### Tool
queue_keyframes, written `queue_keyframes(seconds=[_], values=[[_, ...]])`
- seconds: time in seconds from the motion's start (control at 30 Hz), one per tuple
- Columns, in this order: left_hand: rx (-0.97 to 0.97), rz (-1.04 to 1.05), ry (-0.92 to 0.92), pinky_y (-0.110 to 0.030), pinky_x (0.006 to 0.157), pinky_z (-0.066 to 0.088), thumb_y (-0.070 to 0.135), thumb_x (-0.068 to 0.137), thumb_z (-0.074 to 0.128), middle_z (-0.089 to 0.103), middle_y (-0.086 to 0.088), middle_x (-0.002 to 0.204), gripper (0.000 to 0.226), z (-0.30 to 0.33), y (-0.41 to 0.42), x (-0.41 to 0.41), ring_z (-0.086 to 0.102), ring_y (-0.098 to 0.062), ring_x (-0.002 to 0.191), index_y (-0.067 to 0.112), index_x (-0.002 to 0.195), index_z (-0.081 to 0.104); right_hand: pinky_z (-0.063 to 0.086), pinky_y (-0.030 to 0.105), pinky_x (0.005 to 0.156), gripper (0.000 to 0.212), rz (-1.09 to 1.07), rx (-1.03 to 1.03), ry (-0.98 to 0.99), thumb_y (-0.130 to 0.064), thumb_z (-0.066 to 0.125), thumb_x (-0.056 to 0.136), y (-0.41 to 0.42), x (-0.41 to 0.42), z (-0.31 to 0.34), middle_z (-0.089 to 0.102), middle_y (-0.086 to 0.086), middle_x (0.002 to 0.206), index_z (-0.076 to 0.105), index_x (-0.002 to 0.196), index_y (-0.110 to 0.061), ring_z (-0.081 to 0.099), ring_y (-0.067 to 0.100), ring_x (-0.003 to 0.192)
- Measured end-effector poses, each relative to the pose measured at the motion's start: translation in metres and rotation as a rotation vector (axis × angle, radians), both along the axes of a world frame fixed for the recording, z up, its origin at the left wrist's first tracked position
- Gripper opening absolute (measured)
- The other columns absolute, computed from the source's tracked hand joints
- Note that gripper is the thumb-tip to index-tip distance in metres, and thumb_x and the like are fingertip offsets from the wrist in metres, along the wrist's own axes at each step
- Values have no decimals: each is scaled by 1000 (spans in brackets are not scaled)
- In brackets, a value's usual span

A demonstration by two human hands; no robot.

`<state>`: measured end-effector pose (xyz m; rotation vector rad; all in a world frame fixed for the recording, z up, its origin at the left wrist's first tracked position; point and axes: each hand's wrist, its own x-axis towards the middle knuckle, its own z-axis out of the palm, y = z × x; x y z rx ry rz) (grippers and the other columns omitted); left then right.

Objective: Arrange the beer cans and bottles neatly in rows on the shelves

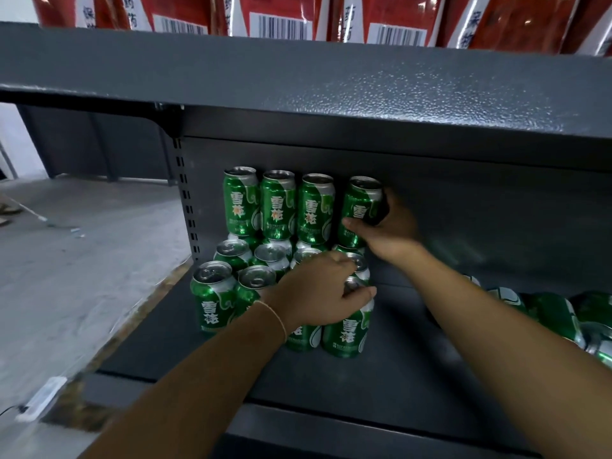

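On my feed: dark grey metal shelf (414,366), green beer cans grouped at its left end. Back row carries a second tier, four cans standing on top of lower ones against the rear panel. Right hand (387,226) is wrapped around the rightmost upper can (359,212), thumb across the front of its label, fingers behind it; that can leans slightly and sits just beside its neighbour (314,208). Left hand (319,289) rests over the tops of the front cans, fingers curled onto the lid of the front right can (347,329), which stands upright on the shelf. I cannot tell whether it truly grips that can or only steadies it. Thin bracelet (275,314) on the left wrist. More green cans (556,318) lie on their sides at the shelf's right end, well apart from the standing group. Red packages (281,14) with barcodes line the upper shelf (298,67).
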<state>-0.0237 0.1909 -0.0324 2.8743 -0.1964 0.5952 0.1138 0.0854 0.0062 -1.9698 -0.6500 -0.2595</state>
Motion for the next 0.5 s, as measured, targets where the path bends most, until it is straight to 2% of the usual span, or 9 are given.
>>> queue_keyframes(seconds=[0.1,0.17,0.27,0.33,0.5], values=[[-19,0,-30,-28,68,45,61,90,44,53,0,90,47,-1,-2,0,53,-14,80,16,80,53,49,26,90,75,-2,-11,6,-38,86,72,1,2,-1,64,-6,124,49,135,-22,61,12,109],[-27,2,-40,-26,65,39,60,90,45,50,2,88,45,-1,-1,0,50,-13,77,17,79,51,51,29,93,75,1,-10,0,-38,86,72,1,2,-1,64,-3,126,49,136,-23,62,16,112],[-44,-7,-55,-25,65,36,58,90,48,51,2,88,43,-1,-2,0,49,-12,77,17,80,53,45,23,88,74,11,-17,-6,-36,84,74,2,1,-1,62,-5,127,47,137,-23,58,9,108],[-49,-10,-57,-26,66,40,59,89,47,53,0,90,46,-1,-2,0,51,-13,79,15,82,56,43,21,87,74,8,-17,-7,-37,84,75,3,2,-4,61,-3,130,47,138,-23,58,11,112],[-52,14,-32,-32,72,49,65,85,38,55,0,92,55,-1,-2,0,54,-15,82,14,87,59,48,29,97,80,-4,-22,-11,-45,84,71,7,8,-10,59,0,134,47,138,-24,58,18,119]])
